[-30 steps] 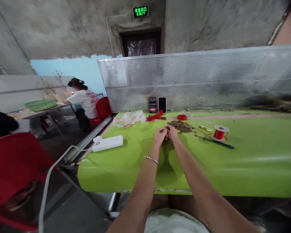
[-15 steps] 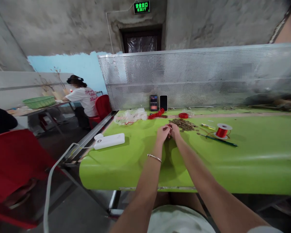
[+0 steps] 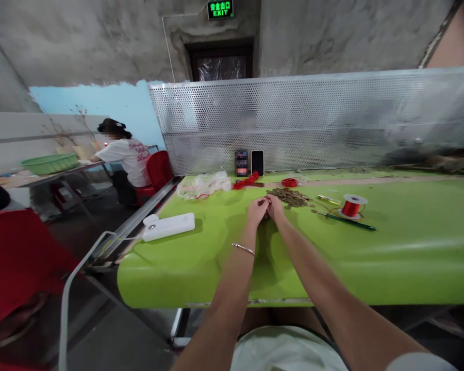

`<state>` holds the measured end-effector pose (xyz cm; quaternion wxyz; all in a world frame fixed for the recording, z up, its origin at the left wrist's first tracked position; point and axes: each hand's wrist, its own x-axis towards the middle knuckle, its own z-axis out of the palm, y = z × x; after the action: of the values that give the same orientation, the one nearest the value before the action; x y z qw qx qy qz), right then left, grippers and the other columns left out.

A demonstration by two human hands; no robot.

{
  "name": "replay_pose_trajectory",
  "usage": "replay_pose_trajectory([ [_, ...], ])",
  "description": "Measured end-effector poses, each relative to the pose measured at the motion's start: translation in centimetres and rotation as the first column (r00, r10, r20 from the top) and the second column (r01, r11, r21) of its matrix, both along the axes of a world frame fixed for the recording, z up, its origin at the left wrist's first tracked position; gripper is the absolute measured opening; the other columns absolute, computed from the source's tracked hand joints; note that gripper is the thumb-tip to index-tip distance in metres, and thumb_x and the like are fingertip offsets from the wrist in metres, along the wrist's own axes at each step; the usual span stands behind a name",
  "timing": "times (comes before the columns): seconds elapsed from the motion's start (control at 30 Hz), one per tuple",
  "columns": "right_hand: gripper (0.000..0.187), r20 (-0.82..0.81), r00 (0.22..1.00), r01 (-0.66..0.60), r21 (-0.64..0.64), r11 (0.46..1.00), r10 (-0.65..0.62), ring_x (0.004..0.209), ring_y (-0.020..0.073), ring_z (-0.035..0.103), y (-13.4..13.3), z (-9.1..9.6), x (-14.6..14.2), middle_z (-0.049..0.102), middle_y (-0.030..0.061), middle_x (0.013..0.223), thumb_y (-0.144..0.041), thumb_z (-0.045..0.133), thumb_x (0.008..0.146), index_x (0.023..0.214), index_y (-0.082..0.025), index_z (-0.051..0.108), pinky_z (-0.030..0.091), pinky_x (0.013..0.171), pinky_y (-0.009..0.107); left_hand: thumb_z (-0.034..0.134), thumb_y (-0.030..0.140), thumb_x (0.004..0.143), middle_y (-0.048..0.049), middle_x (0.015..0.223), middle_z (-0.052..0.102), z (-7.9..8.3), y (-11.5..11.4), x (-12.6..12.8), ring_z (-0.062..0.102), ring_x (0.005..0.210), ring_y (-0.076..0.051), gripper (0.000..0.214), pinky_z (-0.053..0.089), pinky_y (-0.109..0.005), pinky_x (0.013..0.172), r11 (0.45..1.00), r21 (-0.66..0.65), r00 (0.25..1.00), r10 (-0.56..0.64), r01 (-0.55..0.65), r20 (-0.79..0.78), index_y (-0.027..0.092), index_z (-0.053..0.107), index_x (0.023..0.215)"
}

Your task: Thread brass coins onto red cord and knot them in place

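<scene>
My left hand (image 3: pixel 257 211) and my right hand (image 3: pixel 275 207) meet over the green table (image 3: pixel 390 247), fingers pinched together on a small red piece, seemingly red cord, too small to name surely. A thin bracelet rings my left wrist. Just beyond my right hand lies a heap of brownish coins (image 3: pixel 290 196). A spool of red thread (image 3: pixel 350 206) stands to the right, with a dark green pen-like tool (image 3: pixel 351 221) in front of it.
A white power bank (image 3: pixel 168 227) with a cable lies at the left. Two phones (image 3: pixel 249 163) lean on the perforated metal screen (image 3: pixel 313 121). A clear plastic bag (image 3: pixel 204 184), red cord bundles (image 3: pixel 247 181). A person sits at another table far left; a red chair (image 3: pixel 15 268) nearby.
The view has shifted slightly left. My hands stay pinched together at the same spot beside the coin heap, with only small finger movement.
</scene>
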<state>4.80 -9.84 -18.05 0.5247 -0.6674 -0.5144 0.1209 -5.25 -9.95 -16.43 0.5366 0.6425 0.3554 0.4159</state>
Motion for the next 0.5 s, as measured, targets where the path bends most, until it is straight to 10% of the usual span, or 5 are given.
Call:
replay_pose_trajectory([
  [0.5,0.010,-0.035,0.999,-0.002,-0.013,1.000,0.001,0.046,0.0129,0.041,0.2,-0.6,-0.3,0.046,-0.0008,0.044,-0.020,0.046,0.064,0.054,-0.020,0.047,0.032,0.050,0.025,0.044,0.008,0.088,0.0065,0.041,0.041,0.8,-1.0,-0.3,0.039,0.036,-0.008,0.023,0.031,-0.024,0.046,1.000,-0.018,1.000,-0.022,0.023,0.005,0.017,0.056,0.070],
])
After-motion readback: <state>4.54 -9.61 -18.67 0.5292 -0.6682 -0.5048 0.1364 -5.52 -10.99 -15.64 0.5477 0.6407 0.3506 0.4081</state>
